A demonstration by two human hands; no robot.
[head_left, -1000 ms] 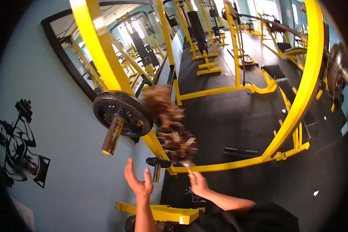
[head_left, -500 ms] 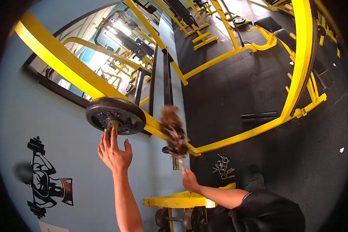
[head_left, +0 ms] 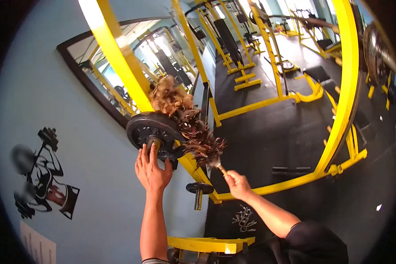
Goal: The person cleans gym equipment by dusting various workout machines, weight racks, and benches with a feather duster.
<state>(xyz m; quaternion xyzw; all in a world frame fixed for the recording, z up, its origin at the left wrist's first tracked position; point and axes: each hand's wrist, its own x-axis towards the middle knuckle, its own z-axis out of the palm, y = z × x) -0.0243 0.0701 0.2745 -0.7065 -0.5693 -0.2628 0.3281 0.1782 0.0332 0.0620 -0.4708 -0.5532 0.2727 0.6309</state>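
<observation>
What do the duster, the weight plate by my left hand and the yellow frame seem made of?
The duster looks like matte brown feathers, given its ragged tufts; its tan handle may be wood. The weight plate is probably cast iron, dark with raised detail. The yellow frame suggests painted steel, from its glossy highlights.

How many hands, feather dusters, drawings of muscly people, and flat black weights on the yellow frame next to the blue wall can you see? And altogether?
Hands: 2 (left hand, right hand)
Feather duster: 1
Muscly drawing: 1
Flat weights: 2 (bigger weight, smaller weight)
Total: 6
</observation>
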